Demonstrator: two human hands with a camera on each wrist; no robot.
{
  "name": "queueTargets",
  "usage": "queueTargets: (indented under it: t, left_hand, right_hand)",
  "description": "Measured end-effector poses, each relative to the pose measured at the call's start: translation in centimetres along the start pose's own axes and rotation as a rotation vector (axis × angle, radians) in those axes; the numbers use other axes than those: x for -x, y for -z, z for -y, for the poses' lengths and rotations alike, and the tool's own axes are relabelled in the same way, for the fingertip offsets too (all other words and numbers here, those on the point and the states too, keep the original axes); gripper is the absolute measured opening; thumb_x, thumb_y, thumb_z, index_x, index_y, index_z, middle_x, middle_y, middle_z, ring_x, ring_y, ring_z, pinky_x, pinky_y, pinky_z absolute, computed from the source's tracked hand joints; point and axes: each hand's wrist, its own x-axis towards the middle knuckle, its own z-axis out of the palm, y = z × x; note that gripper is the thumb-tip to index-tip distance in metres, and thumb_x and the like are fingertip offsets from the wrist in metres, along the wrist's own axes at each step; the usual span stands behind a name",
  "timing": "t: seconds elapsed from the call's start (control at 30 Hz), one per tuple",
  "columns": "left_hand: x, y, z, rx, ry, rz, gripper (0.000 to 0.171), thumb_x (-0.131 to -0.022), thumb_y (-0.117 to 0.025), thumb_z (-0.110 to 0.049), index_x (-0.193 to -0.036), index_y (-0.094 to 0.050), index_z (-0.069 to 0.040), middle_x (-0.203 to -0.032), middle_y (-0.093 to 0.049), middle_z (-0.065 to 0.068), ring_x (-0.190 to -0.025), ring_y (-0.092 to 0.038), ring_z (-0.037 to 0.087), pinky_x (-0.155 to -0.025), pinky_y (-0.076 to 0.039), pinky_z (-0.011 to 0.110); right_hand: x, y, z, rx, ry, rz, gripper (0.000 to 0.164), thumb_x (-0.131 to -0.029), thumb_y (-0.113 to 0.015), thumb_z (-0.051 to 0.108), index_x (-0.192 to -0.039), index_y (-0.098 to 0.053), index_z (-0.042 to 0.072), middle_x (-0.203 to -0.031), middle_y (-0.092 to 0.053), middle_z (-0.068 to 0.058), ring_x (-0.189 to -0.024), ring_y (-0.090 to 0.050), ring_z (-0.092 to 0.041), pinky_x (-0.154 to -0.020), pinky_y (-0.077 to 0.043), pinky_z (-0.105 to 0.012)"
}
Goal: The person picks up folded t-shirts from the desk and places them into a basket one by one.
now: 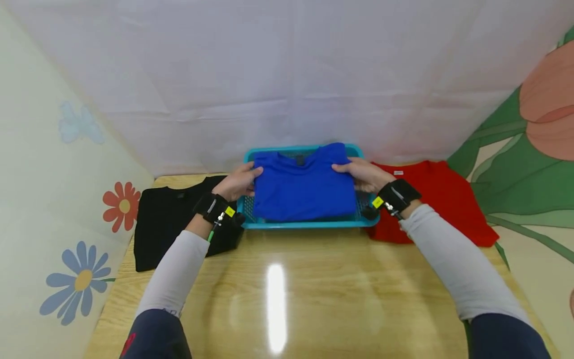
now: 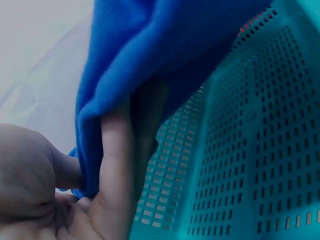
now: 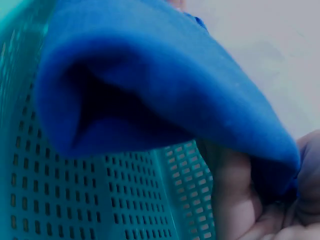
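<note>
A folded blue T-shirt is held over a turquoise plastic basket, its neckline toward the back wall. My left hand pinches the shirt's left edge, thumb on top and fingers beneath. On the opposite edge my right hand grips the cloth the same way. In the left wrist view, the blue cloth drapes over the fingers, with the perforated basket floor below. The right wrist view shows the shirt's folded side gaping above the basket. Most of the basket floor is hidden in the head view.
A black T-shirt lies on the wooden table left of the basket, partly behind my left arm. To the right lies a red T-shirt. A white cloth backdrop rises directly behind the basket; painted walls flank both sides.
</note>
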Motion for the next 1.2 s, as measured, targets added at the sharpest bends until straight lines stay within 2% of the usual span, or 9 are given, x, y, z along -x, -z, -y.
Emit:
queueTargets:
  t: [0.07,0.17,0.23,0.33,0.47,0.73,0.97,1.1,1.2]
  left_hand:
    - [-0.3,-0.4,-0.1,-0.026,0.003,-0.001,0.074,-0.118,-0.039,-0.032,-0.172,0.009,-0.016,-0.180,-0.004,0.013,-0.156,-0.035,0.043,-0.087,-0.054,0.037]
    - [-0.7,-1.0,-0.3,-0.068,0.003,-0.002,0.073,-0.118,-0.037,-0.030,-0.171,0.009,-0.013,-0.180,-0.007,0.016,-0.157,-0.034,0.043,-0.101,-0.055,0.045]
    - [-0.9,-1.4,-0.4,-0.107,-0.004,-0.004,0.071,-0.118,-0.035,-0.029,-0.172,0.008,-0.012,-0.179,-0.009,0.018,-0.156,-0.036,0.042,-0.109,-0.054,0.050]
    - [-1.1,-1.8,-0.4,-0.161,-0.013,-0.023,0.068,-0.118,-0.034,-0.027,-0.172,0.004,-0.011,-0.178,-0.015,0.020,-0.153,-0.041,0.044,-0.111,-0.052,0.056]
    - [-1.5,-2.1,-0.3,-0.219,-0.014,-0.051,0.066,-0.119,-0.033,-0.026,-0.172,0.002,-0.010,-0.177,-0.016,0.020,-0.148,-0.047,0.048,-0.107,-0.055,0.057]
    - [-3.5,-2.7,-0.4,-0.274,0.000,-0.056,0.063,-0.118,-0.033,-0.024,-0.172,-0.004,-0.007,-0.174,-0.023,0.024,-0.142,-0.053,0.048,-0.104,-0.057,0.055]
    - [-4.6,-3.3,0.1,-0.342,0.022,-0.084,0.064,-0.118,-0.032,-0.027,-0.172,-0.003,-0.007,-0.180,-0.007,0.016,-0.161,-0.028,0.039,-0.116,-0.048,0.056]
    - [-5.0,-3.6,0.2,-0.350,0.022,-0.100,0.065,-0.118,-0.033,-0.027,-0.171,-0.004,-0.005,-0.180,-0.007,0.017,-0.162,-0.025,0.039,-0.121,-0.043,0.057]
    - [-5.2,-3.6,0.5,-0.376,0.048,-0.123,0.065,-0.116,-0.034,-0.020,-0.171,-0.004,-0.002,-0.179,-0.011,0.019,-0.160,-0.031,0.037,-0.121,-0.043,0.056]
  right_hand:
    - [-0.6,-0.1,0.0,0.059,-0.019,-0.023,0.092,-0.114,-0.052,0.033,-0.169,0.019,0.013,-0.174,-0.025,-0.022,-0.132,-0.063,-0.027,-0.101,-0.060,-0.040]
    - [-1.0,-0.5,-0.1,0.129,-0.046,-0.042,0.091,-0.115,-0.049,0.032,-0.168,0.023,0.013,-0.178,-0.012,-0.022,-0.155,-0.039,-0.038,-0.118,-0.048,-0.052]
    - [-1.2,-0.8,-0.2,0.158,-0.060,-0.043,0.090,-0.115,-0.048,0.031,-0.168,0.023,0.013,-0.179,-0.004,-0.022,-0.161,-0.025,-0.041,-0.124,-0.037,-0.059]
    - [-1.6,-1.4,-0.1,0.204,-0.066,-0.045,0.088,-0.115,-0.047,0.029,-0.168,0.020,0.012,-0.179,0.000,-0.022,-0.164,-0.017,-0.043,-0.126,-0.031,-0.063]
    - [-2.5,-2.2,0.3,0.253,-0.069,-0.057,0.085,-0.115,-0.047,0.028,-0.170,0.016,0.011,-0.178,-0.003,-0.023,-0.163,-0.021,-0.043,-0.125,-0.035,-0.062]
    - [-4.2,-2.4,-0.1,0.277,-0.096,-0.090,0.082,-0.115,-0.047,0.024,-0.170,0.012,0.009,-0.176,-0.015,-0.025,-0.155,-0.038,-0.042,-0.119,-0.044,-0.058]
    - [-5.0,-1.4,-1.0,0.306,-0.132,-0.063,0.080,-0.115,-0.045,0.023,-0.170,0.012,0.008,-0.176,-0.017,-0.023,-0.150,-0.045,-0.039,-0.105,-0.056,-0.044]
    - [-4.8,-1.2,-1.1,0.344,-0.161,-0.080,0.081,-0.115,-0.045,0.022,-0.170,0.014,0.008,-0.177,-0.011,-0.025,-0.153,-0.040,-0.042,-0.113,-0.052,-0.050]
    - [-4.6,-1.5,-1.1,0.366,-0.172,-0.085,0.083,-0.114,-0.046,0.018,-0.168,0.016,0.005,-0.177,-0.001,-0.027,-0.159,-0.027,-0.046,-0.121,-0.042,-0.059]
